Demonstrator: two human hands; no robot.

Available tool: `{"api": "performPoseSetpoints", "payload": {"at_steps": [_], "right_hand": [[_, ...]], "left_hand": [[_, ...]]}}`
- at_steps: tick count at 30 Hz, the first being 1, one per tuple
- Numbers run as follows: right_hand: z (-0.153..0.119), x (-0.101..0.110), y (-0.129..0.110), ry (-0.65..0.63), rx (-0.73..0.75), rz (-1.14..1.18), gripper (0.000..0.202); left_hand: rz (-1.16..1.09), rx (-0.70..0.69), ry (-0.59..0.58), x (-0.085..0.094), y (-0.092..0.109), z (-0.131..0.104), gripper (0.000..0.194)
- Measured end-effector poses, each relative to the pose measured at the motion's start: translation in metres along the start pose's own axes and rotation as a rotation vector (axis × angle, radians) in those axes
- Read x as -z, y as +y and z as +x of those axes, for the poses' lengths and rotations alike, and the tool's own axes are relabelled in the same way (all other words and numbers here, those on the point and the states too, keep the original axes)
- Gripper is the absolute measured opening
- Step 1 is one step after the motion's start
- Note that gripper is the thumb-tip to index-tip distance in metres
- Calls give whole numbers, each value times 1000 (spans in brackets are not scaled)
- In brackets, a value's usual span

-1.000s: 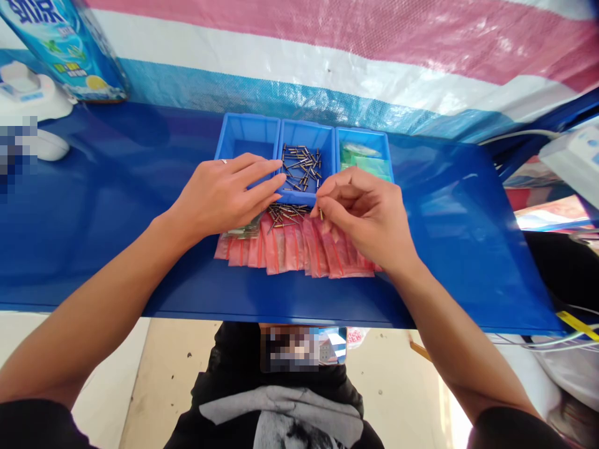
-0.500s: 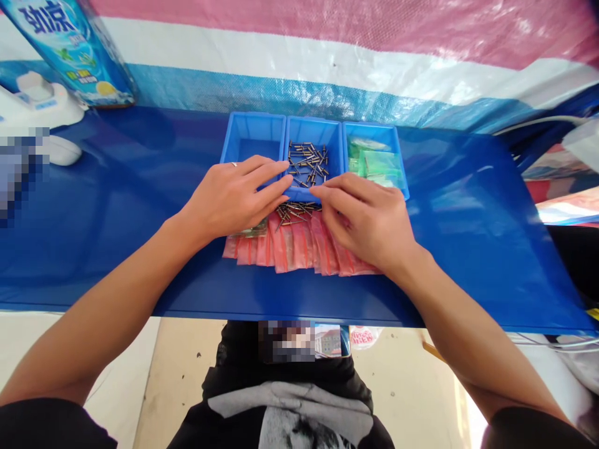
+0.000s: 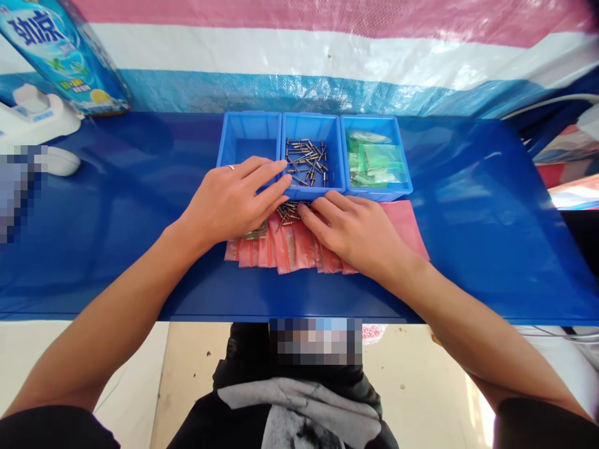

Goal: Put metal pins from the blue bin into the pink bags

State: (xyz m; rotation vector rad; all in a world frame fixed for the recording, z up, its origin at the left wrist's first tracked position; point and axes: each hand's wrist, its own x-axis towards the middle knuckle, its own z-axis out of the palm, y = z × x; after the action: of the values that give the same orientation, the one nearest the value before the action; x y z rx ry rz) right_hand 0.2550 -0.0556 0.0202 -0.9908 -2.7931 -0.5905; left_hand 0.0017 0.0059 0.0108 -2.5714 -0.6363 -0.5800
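My left hand lies with fingers stretched out over the front of the left blue bin, fingertips by the middle bin. Below those fingertips is a small pile of pop rivets, partly covered by the hand. My right hand rests palm down, its fingers apart and a fingertip touching the pile's right side; no rivet shows in it. Under both hands, pink plastic bags overlap in a row. More pop rivets are scattered in the middle bin.
In the right bin are green plastic packets. A blue detergent pouch, a white device and a white mouse stand at the left. Behind the blue table hangs a striped tarp.
My right hand has moved down and left from the middle bin's front rim to the rivet pile, uncovering pink bag on its right. My left hand stays about where it was.
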Motion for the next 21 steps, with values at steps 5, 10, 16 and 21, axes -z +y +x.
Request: {"api": "performPoseSetpoints", "payload": {"at_steps": [5, 10, 16, 21], "right_hand": [[-1, -1, 2, 18, 18, 12, 28], [-2, 1, 1, 63, 4, 43, 30], [2, -5, 0, 57, -4, 80, 26], [4, -1, 1, 90, -25, 74, 27]], "left_hand": [[-68, 46, -48, 0, 0, -1, 31], [21, 19, -9, 4, 1, 2, 25], [-78, 38, 16, 6, 3, 4, 24], [-159, 66, -30, 5, 3, 1, 28]]}}
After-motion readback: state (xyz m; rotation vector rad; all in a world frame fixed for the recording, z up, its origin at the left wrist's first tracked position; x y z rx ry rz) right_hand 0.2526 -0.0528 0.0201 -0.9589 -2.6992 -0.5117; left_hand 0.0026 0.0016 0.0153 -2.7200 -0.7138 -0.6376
